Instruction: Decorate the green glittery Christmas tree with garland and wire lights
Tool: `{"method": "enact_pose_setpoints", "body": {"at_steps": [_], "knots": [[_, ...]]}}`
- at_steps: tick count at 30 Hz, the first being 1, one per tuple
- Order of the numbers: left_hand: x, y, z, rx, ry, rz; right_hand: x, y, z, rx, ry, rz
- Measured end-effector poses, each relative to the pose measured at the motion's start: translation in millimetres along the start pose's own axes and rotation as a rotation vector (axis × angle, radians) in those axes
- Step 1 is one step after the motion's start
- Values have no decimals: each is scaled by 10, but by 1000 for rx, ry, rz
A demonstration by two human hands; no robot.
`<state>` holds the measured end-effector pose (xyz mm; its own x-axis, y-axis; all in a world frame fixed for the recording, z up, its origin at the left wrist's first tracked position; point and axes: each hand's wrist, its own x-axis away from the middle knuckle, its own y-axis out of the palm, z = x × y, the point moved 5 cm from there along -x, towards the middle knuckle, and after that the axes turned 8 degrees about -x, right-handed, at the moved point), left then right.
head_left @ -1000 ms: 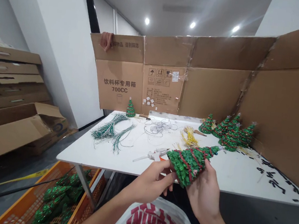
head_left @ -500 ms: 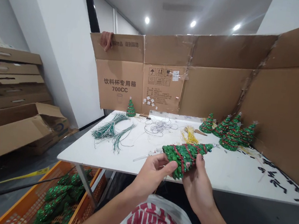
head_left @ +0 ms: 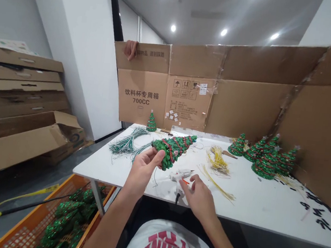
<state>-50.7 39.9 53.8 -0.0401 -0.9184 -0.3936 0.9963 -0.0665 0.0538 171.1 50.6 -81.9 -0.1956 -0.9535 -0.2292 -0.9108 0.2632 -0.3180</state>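
Observation:
My left hand (head_left: 142,168) is closed around the base of a green sequin Christmas tree (head_left: 173,148) with a red garland, holding it tilted above the white table (head_left: 258,202), tip pointing up and right. My right hand (head_left: 199,197) rests at the table's near edge with its fingers spread loosely, touching a white glue gun (head_left: 180,176) with an orange trigger; it does not grip the gun.
Green wire bundles (head_left: 127,142), thin silver wire and yellow strands (head_left: 217,161) lie on the table. Several finished trees (head_left: 266,159) stand at the right, one small tree (head_left: 151,122) at the back. Cardboard walls (head_left: 246,97) surround the table. An orange crate (head_left: 52,222) of trees sits on the floor.
My right hand let go of the tree and dropped to the glue gun. My left hand carried the tree leftward and up. The camera view shifted slightly.

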Motion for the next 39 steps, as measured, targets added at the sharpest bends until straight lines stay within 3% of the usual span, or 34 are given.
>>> {"method": "enact_pose_setpoints", "body": {"at_steps": [5,9,16,20,24,29,33,39], "knots": [[27,-107,130,-73,73,63,15,299,16,161,2,-32],[27,-172,177,-105,104,68,27,274,70,79,-11,-35],[63,-231,247,-145,155,74,121,-100,17,-467,1,132],[74,-177,255,-152,182,47,234,-141,-280,-795,-12,53],[82,-84,211,-151,218,-1,438,-140,-511,-961,-48,-12],[155,32,142,-157,270,-49,572,-166,-521,-894,-153,-20],[240,120,177,-178,335,-62,560,-215,-468,-772,-182,16],[321,215,189,-220,422,-76,561,-246,-540,-742,-201,-31]]}}
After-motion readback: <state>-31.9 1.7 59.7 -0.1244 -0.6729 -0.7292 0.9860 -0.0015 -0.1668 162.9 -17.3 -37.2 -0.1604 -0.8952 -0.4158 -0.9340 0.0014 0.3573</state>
